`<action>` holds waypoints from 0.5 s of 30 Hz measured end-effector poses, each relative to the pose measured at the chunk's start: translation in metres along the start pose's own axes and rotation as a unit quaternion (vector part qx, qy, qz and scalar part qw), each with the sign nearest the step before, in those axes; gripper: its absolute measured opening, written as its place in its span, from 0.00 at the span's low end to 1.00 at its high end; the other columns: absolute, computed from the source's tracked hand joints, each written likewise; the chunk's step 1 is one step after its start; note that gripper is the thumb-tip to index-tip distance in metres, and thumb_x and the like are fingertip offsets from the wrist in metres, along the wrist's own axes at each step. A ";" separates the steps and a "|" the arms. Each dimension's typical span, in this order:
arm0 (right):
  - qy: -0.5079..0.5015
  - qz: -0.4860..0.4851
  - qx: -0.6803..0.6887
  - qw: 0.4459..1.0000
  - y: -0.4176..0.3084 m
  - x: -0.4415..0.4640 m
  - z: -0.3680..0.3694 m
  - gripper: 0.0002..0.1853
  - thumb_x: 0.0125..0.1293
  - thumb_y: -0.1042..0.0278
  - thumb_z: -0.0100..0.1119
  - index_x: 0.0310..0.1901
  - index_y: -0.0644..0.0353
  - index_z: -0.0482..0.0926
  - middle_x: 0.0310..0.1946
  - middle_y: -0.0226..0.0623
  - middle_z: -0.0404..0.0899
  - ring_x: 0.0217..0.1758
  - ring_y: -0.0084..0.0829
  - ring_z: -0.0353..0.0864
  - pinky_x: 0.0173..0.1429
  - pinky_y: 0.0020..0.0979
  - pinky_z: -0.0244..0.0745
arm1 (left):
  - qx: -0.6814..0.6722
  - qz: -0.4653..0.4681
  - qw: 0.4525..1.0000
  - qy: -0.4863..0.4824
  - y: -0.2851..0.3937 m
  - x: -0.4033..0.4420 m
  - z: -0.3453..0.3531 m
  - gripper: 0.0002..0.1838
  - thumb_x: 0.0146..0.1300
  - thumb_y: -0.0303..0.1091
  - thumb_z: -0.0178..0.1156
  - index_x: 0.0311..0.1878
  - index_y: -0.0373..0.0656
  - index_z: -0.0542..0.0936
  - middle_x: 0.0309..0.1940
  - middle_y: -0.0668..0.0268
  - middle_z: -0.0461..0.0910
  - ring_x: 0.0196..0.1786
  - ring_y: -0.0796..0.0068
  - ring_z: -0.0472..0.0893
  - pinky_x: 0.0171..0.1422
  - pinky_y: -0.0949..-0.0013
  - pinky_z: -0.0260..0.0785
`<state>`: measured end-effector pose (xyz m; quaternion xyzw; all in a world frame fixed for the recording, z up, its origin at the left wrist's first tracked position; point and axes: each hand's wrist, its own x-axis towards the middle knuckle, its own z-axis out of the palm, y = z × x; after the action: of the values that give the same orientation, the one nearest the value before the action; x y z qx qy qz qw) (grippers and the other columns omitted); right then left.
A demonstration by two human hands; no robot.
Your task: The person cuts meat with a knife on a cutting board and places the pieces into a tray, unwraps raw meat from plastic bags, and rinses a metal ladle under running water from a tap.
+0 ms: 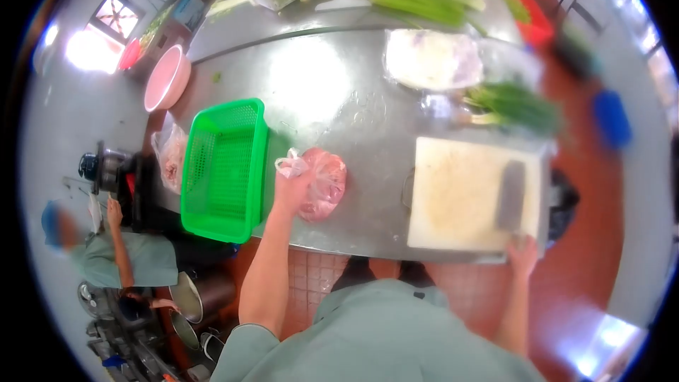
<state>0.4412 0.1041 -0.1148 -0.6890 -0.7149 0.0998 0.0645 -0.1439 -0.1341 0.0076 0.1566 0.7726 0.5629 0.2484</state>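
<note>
Pale grey walls enclosed the work area, one on the left point(60, 113) and one on the right point(640, 212). A dark-framed window point(117, 15) with crossing bars was noted in the left wall; strong white glare point(92, 51) lay just below it. Further bright openings showed along the upper right edge, too blurred to identify. The floor point(587, 233) was reddish-brown, with pale square tiles point(311, 279) at the near edge of a metal worktable point(375, 205). A second metal table point(240, 32) stood against its far side. The worktable's surface carried a broad white reflection point(308, 71). Bluish-white light point(594, 346) marked the lower right.
</note>
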 end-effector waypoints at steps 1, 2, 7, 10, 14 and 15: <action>-0.014 -0.001 -0.009 1.000 -0.001 0.000 -0.004 0.34 0.53 0.52 0.72 0.59 0.60 0.77 0.55 0.52 0.78 0.61 0.53 0.76 0.62 0.48 0.73 | 0.015 0.001 1.000 -0.008 0.012 -0.004 0.001 0.09 0.58 0.23 0.70 0.42 0.38 0.82 0.36 0.67 0.84 0.37 0.78 0.82 0.38 0.70 0.74; -0.026 -0.002 -0.018 0.999 -0.001 0.001 -0.007 0.34 0.52 0.52 0.72 0.59 0.60 0.77 0.55 0.52 0.78 0.61 0.53 0.76 0.61 0.48 0.73 | 0.029 0.003 0.999 -0.017 0.017 -0.006 0.003 0.09 0.58 0.24 0.70 0.42 0.38 0.82 0.36 0.68 0.84 0.37 0.78 0.82 0.38 0.70 0.74; -0.101 -0.009 0.078 0.992 -0.032 0.001 -0.014 0.26 0.52 0.63 0.66 0.54 0.61 0.76 0.46 0.50 0.81 0.51 0.54 0.81 0.54 0.46 0.76 | 0.045 0.018 0.996 -0.073 0.032 -0.011 0.027 0.09 0.60 0.28 0.71 0.42 0.36 0.83 0.35 0.67 0.85 0.36 0.77 0.82 0.39 0.69 0.74; -0.142 -0.014 0.207 0.968 -0.026 0.001 0.020 0.21 0.52 0.73 0.60 0.51 0.61 0.76 0.35 0.41 0.81 0.40 0.41 0.83 0.44 0.41 0.77 | 0.091 0.023 0.990 -0.108 0.045 -0.020 0.049 0.09 0.63 0.31 0.70 0.40 0.36 0.84 0.33 0.66 0.85 0.36 0.78 0.82 0.39 0.68 0.74; -0.290 0.141 0.484 0.813 -0.093 -0.049 -0.026 0.20 0.57 0.77 0.59 0.53 0.62 0.75 0.31 0.29 0.78 0.31 0.25 0.79 0.30 0.31 0.74 | 0.159 0.014 0.975 -0.158 0.047 -0.022 0.072 0.11 0.68 0.36 0.67 0.39 0.35 0.84 0.29 0.65 0.84 0.35 0.79 0.81 0.39 0.67 0.73; -0.309 0.137 0.518 0.785 -0.129 -0.070 -0.053 0.19 0.60 0.77 0.60 0.54 0.63 0.75 0.29 0.29 0.77 0.28 0.24 0.77 0.27 0.29 0.72 | 0.161 0.043 0.974 -0.151 0.044 -0.023 0.076 0.12 0.70 0.36 0.66 0.39 0.35 0.84 0.29 0.65 0.84 0.34 0.80 0.80 0.38 0.67 0.73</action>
<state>0.3307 0.0329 -0.0307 -0.5751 -0.4350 0.6709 0.1730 -0.0837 -0.0718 0.0351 0.3107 0.7994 0.4109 0.3091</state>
